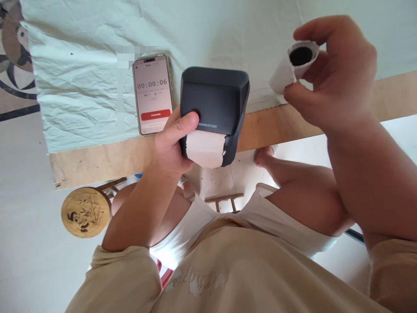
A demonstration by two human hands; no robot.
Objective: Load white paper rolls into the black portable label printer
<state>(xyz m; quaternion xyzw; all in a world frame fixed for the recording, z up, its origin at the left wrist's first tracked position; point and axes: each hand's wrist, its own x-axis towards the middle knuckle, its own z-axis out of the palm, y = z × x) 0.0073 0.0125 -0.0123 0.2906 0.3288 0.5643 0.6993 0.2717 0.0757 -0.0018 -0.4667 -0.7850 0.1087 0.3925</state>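
A black label printer point(211, 102) with a strip of white paper point(206, 150) hanging from its lower slot is held over the table's near edge. My left hand point(174, 143) grips its left side, thumb on the front and the other fingers hidden behind. Off to the right, my right hand point(342, 74) pinches a small roll of white paper point(286, 71) with a dark hollow core. The roll is tilted, its open end facing me, and a loose flap hangs at its left. Roll and printer are apart.
A phone point(153, 95) showing a timer lies on the pale green cloth point(87, 87), left of the printer. The table's bare wooden edge point(100, 163) runs below the cloth. A round wooden stool point(86, 213) with a panda picture stands at lower left.
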